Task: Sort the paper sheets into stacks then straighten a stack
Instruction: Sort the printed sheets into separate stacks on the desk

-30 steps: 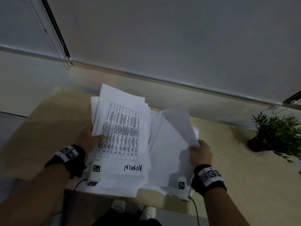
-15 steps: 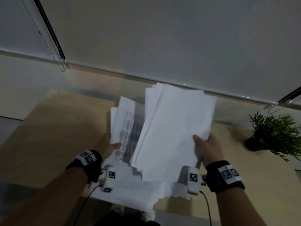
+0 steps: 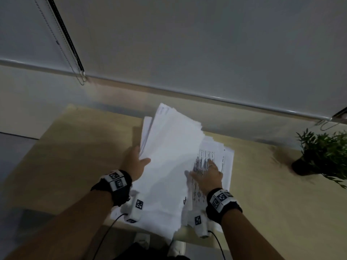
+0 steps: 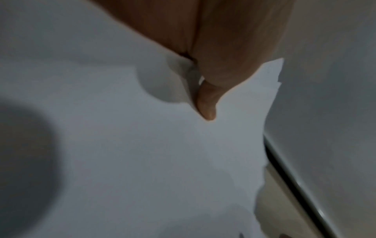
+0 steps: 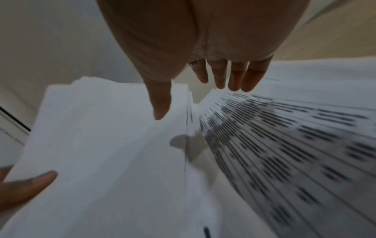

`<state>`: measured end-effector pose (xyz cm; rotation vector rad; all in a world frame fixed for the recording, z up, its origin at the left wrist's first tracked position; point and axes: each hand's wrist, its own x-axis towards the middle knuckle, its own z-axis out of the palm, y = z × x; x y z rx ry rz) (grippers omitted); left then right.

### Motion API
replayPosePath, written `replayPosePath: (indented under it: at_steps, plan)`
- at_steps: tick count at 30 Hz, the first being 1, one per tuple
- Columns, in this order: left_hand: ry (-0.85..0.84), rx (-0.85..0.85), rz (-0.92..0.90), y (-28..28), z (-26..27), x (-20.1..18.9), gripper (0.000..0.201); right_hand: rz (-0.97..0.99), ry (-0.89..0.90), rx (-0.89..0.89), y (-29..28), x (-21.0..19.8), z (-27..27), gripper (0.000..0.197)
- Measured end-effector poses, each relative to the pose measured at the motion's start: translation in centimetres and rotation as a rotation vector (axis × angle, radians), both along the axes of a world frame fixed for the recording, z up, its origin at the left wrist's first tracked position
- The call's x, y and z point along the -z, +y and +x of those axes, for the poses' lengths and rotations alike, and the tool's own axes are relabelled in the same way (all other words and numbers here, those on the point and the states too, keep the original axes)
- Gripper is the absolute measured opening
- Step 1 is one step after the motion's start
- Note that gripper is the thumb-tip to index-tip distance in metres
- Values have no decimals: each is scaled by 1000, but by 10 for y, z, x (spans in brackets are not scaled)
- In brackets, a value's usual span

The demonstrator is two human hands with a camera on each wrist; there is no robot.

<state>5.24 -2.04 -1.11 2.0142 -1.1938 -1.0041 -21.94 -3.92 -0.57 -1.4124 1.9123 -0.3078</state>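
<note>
Under our left hand (image 3: pixel 135 162) the blank sheets (image 3: pixel 169 166) now lie, gripped by their edge; our right hand (image 3: pixel 207 175), fingers loose, has let go, hovering over the printed stack (image 3: pixel 223 162): sorting advances.

An office: printed paper sheets (image 3: pixel 174 166) on a pale wooden surface (image 3: pixel 75 156), roller blind (image 3: pixel 187 44) at 12 o'clock, potted plant (image 3: pixel 323 152) at 3.

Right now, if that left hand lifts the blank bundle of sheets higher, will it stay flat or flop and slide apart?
The blank bundle would probably sag: it is thin paper, and the left hand grips only one side edge. It may also fan out, since its far corners are already staggered. The right hand lies flat on the printed sheet, so that stack likely stays put.
</note>
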Motion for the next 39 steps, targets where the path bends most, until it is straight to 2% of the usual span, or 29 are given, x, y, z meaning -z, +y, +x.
replayPosePath:
  at_steps: [2,3,4,5,6,7,9,11,13,16,18,20,23,26,27,29,31,33,34,39]
  plan:
    - [147,-2,-113,4,10,-22,45,-45,-317,100,-9,-22,1,118]
    - [246,12,-152,6,11,-36,35,-62,-500,155,-13,-35,3,111]
    - [335,40,-184,7,10,-52,32,-77,-653,189,-18,-51,7,94]
    - [409,63,-219,5,9,-68,33,-109,-743,192,-22,-67,9,69]
    - [435,83,-262,4,8,-83,33,-171,-777,167,-25,-86,12,44]
    - [422,92,-314,1,8,-94,32,-249,-795,147,-27,-102,13,27]
    - [340,102,-436,-4,5,-118,31,-444,-844,146,-29,-132,14,14]
    - [295,84,-549,-8,2,-131,34,-609,-870,127,-27,-150,11,14]
    - [300,78,-597,-9,-1,-132,45,-670,-831,120,-21,-150,13,19]
    - [293,88,-551,-5,-8,-117,68,-630,-777,137,-11,-133,16,31]
    - [308,71,-512,-2,-14,-107,73,-581,-810,171,-11,-122,17,42]
    - [301,38,-512,-3,-21,-104,62,-529,-838,222,-13,-117,19,44]
    - [248,-3,-567,-7,-27,-109,40,-552,-908,240,-17,-118,18,31]
    - [254,-95,-501,-7,-25,-96,27,-544,-953,203,-16,-113,13,28]
    - [265,-101,-437,-6,-26,-89,25,-491,-926,196,-14,-106,13,31]
    - [251,-97,-318,-2,-27,-71,17,-338,-736,173,-11,-79,12,45]
    - [216,-173,-305,-1,-26,-65,12,-160,-395,155,-10,-44,8,72]
    - [175,-257,-347,-3,-17,-69,20,32,-15,209,-7,-13,-1,101]
    - [156,-281,-360,-3,-9,-71,24,102,114,233,-3,-2,-3,109]
    - [139,-291,-326,6,34,-67,31,126,346,215,13,30,3,131]
